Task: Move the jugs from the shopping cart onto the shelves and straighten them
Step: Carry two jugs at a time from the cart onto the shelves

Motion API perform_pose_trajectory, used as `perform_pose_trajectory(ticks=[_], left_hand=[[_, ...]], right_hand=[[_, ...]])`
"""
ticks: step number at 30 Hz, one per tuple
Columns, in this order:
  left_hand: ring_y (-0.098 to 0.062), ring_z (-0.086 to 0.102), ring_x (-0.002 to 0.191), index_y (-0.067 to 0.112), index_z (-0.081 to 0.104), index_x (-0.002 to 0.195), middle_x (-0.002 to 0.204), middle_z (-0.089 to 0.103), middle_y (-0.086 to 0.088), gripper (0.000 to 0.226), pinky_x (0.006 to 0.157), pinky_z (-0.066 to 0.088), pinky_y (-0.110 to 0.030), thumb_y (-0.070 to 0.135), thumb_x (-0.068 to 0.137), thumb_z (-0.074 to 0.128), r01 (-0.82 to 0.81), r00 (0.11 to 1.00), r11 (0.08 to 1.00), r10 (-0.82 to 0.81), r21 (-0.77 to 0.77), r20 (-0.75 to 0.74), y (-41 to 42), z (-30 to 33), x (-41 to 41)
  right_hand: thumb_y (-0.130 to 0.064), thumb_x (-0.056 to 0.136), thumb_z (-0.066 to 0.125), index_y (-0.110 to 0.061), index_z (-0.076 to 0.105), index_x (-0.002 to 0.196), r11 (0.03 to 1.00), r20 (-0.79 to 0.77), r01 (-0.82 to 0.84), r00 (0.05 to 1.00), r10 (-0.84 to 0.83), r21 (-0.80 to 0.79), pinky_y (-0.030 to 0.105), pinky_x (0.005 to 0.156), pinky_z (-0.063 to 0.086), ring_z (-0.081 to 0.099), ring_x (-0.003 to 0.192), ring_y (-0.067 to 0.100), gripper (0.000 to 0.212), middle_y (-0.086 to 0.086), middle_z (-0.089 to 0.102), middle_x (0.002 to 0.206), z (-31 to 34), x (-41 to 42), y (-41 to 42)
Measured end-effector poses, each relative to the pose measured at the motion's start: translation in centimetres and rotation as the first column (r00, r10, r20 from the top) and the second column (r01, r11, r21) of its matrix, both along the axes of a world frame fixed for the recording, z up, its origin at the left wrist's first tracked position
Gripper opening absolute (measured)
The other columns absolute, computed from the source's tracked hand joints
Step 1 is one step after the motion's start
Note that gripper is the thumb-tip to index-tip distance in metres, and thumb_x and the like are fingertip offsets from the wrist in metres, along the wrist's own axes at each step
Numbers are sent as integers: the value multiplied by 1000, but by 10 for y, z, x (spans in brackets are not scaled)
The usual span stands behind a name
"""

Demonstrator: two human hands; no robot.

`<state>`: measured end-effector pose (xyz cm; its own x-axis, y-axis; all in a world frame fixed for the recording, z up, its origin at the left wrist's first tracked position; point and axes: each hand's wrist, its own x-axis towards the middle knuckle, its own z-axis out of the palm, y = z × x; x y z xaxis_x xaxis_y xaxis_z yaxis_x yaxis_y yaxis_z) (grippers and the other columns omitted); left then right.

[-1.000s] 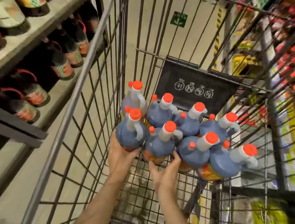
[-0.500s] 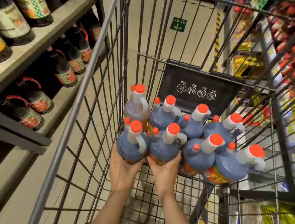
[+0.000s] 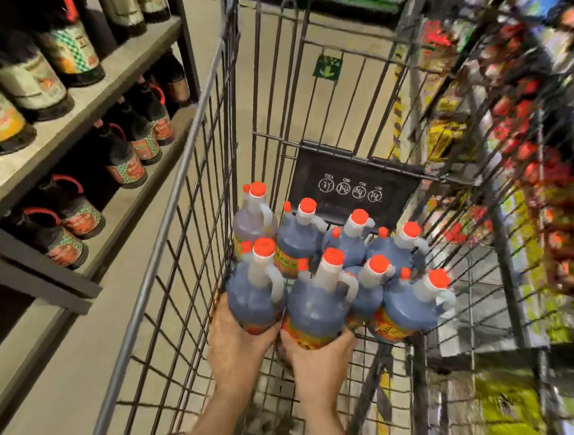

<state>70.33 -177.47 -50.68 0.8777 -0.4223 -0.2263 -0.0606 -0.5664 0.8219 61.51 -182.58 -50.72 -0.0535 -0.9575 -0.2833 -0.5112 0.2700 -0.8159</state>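
Observation:
Several dark jugs with orange caps and white handles stand packed inside the wire shopping cart (image 3: 160,241). My left hand (image 3: 234,343) grips the base of the near left jug (image 3: 255,293). My right hand (image 3: 319,360) grips the base of the jug beside it (image 3: 316,305). Both held jugs are upright and sit higher than the others. The remaining jugs (image 3: 402,308) stand behind and to the right. The shelves (image 3: 93,82) on the left hold dark bottles (image 3: 125,156).
The cart's left wire wall stands between my hands and the shelves. A black child-seat flap (image 3: 353,188) closes the cart's far end. Blurred product shelving (image 3: 525,133) lines the right side. Beige floor (image 3: 321,110) runs ahead past a green floor sign.
Both hands have closed on the two nearest jugs and raised them slightly toward me. The view has tilted up, showing more of the aisle.

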Motion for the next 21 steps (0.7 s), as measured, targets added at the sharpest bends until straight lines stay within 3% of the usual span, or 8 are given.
perform_pose_trajectory(ticks=[4,8,12,15,18,21], left_hand=[[-18,51,122,23,43,134,130,56,0,104,100,43,-39,70,44,68,87,995,995,-85,-56,44,1,53,-4],[-10,59,100,32,52,112,101,63,9,74,80,47,-26,60,47,72,188,975,976,-172,-112,138,3,128,-6],[-18,59,109,34,51,118,112,64,7,87,86,49,-34,69,41,68,292,948,946,-267,-140,172,14,201,-10],[-10,61,109,43,49,117,112,64,14,83,84,53,-38,74,44,71,398,909,898,-358,-187,212,31,249,-14],[-3,62,99,50,51,106,101,66,19,65,78,54,-34,68,48,74,462,879,845,-398,-270,261,54,293,-22],[-9,62,100,42,54,107,101,65,15,68,77,54,-36,65,45,74,536,833,793,-441,-289,334,83,329,-30]], right_hand=[[-25,53,91,0,43,111,998,4,20,1000,-20,-54,28,70,36,54,105,34,79,19,49,113,59,-12,2],[-23,48,93,-2,44,118,989,63,60,997,-52,-133,39,84,45,54,111,36,88,21,50,118,126,-24,-1],[-21,46,93,-3,46,122,977,112,160,983,-145,-142,39,88,44,53,113,35,91,19,50,122,196,-41,10],[-28,42,94,-6,45,122,962,152,215,970,-190,-166,42,91,46,55,112,35,97,18,52,123,243,-53,30],[-28,43,94,-6,45,121,933,164,244,965,-206,-263,44,91,47,54,111,33,95,18,52,119,286,-66,61],[-28,45,92,-6,45,117,883,189,300,951,-245,-362,44,88,48,54,110,33,89,17,52,116,326,-81,99]])
